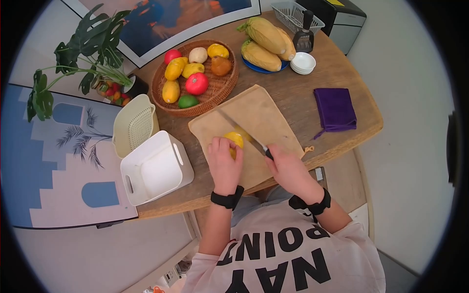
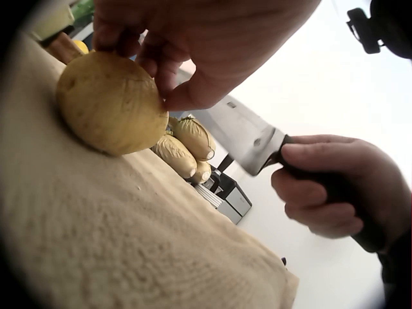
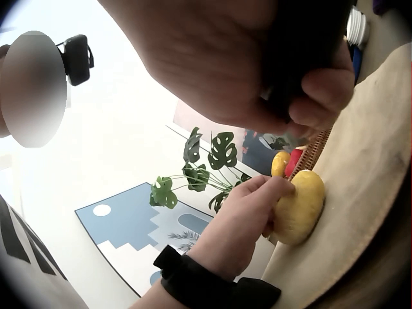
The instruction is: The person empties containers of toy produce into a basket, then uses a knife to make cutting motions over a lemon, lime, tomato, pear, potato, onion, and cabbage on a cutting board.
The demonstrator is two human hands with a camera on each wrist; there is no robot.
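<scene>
On the tan cloth-like mat point(image 1: 259, 112) lies a yellow potato point(image 1: 234, 138), its spotted skin plain in the left wrist view. My left hand point(image 1: 225, 163) holds it from the near left side, with fingertips and thumb pinching its top and edge. A kitchen knife point(image 2: 248, 138) with a broad steel blade and black handle is in my right hand point(image 1: 288, 171), fingers wrapped around the handle. From the head view, the blade slants over the mat just beyond the potato, and a yellow patch shows along it.
Beyond the mat are a wicker tray point(image 1: 157, 100) of fruit and a blue plate point(image 1: 261, 70) of corn. White bowls point(image 1: 303, 62) and a dark bottle point(image 1: 303, 39) stand at back right. A purple cloth point(image 1: 335, 110) lies right; a white bin point(image 1: 156, 168) and cream basket point(image 1: 134, 124) stand left.
</scene>
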